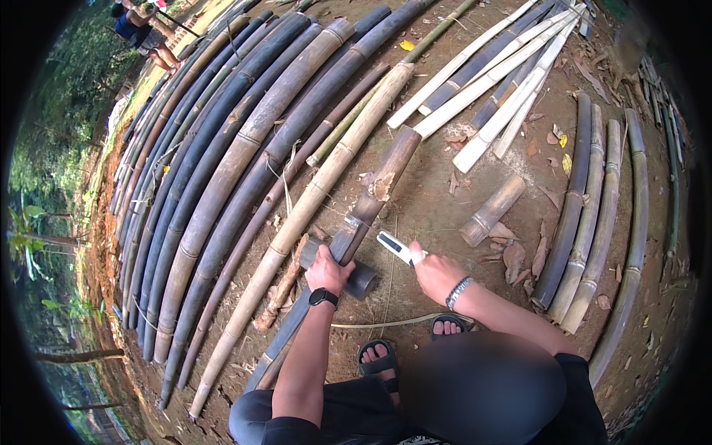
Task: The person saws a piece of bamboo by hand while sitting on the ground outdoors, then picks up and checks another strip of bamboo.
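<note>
My left hand [328, 271] is closed around a dark bamboo pole [382, 182] that slants from between my legs up to the right. Below the hand the pole narrows to a split-looking strip with a flat grey side. A short round dark piece [360, 281] crosses under it, propping it off the ground. Just right of the pole, my right hand [437, 276] grips a flat tool [393, 245] with a white border and a dark middle. Its exact kind is unclear, and the fingers cover its near end. The tool and pole look apart.
Long bamboo poles [259, 126] lie side by side on the left. Pale split strips [504, 119] fan out at the upper right, above a short bamboo piece [492, 211]. More poles [584, 200] lie far right. My sandalled foot [377, 357] is close below. Another person [141, 30] is at upper left.
</note>
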Motion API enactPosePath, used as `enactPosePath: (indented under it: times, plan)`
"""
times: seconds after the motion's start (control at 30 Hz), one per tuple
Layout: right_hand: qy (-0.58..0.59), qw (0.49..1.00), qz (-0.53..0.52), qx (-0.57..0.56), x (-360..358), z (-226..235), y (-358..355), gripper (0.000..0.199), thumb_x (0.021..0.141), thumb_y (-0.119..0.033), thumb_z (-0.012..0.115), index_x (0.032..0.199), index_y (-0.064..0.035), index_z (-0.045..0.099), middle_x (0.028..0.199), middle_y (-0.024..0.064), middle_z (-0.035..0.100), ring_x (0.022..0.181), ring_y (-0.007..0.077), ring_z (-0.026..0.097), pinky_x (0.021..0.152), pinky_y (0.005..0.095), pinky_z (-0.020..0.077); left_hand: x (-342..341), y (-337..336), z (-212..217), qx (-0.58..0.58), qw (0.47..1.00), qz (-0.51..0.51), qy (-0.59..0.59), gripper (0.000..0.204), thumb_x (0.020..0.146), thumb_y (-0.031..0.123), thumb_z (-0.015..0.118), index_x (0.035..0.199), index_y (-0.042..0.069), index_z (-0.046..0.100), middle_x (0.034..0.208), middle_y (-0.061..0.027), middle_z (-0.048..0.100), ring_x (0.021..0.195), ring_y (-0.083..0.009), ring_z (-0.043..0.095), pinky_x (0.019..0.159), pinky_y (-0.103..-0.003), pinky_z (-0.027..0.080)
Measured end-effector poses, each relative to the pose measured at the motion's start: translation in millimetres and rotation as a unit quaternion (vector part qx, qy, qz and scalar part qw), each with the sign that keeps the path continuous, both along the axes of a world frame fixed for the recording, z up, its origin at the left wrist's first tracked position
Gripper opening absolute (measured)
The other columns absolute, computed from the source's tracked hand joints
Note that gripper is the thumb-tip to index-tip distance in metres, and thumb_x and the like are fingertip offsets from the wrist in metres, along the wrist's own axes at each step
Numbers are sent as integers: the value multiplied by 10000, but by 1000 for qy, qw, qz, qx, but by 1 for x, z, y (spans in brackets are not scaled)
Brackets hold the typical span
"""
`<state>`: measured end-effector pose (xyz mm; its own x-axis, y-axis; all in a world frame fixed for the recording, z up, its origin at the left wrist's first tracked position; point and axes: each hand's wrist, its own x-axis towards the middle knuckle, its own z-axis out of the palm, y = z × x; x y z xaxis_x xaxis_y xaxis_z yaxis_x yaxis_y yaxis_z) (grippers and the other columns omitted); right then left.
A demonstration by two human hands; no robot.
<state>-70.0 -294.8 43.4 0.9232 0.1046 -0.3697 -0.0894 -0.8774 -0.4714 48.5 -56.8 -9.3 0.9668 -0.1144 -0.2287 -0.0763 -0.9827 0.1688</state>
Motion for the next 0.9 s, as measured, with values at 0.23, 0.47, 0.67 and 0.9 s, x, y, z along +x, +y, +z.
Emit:
enactPosePath:
  times: [0.23, 0.47, 0.67, 0.9]
  plan:
    - [2, 1000, -12, 9, -3, 11, 1, 378, 967, -55, 430, 1304, 100, 358, 798, 258, 681, 738, 414, 711, 604, 522, 572, -2, -4, 1, 3, 1000, -11, -6, 574, 716, 401, 820, 1032, 47, 497, 1073, -203, 683, 929, -391, 690, 806, -481, 554]
    - [29, 1000, 0, -1, -40, 36, -4, 402, 953, -66, 440, 1312, 93, 357, 786, 262, 683, 733, 408, 709, 617, 506, 574, -3, 4, -4, 2, 1000, -16, -19, 589, 710, 412, 829, 1031, 49, 494, 1063, -193, 685, 949, -389, 689, 811, -478, 557]
    - [29, 999, 13, 2, -30, 29, 4, 502, 931, -44, 473, 1368, 137, 303, 778, 267, 683, 719, 411, 709, 629, 513, 574, -4, 13, -7, 1, 1000, -21, -19, 605, 700, 417, 839, 1029, 44, 495, 1042, -183, 684, 942, -374, 694, 803, -474, 560]
    - [-13, 1000, 1, 8, -5, 12, 6, 512, 923, -43, 463, 1379, 127, 301, 776, 271, 678, 717, 442, 701, 611, 534, 565, -3, 5, -8, -15, 999, -28, -16, 597, 715, 406, 829, 1055, 53, 489, 1078, -186, 682, 959, -370, 694, 818, -465, 562]
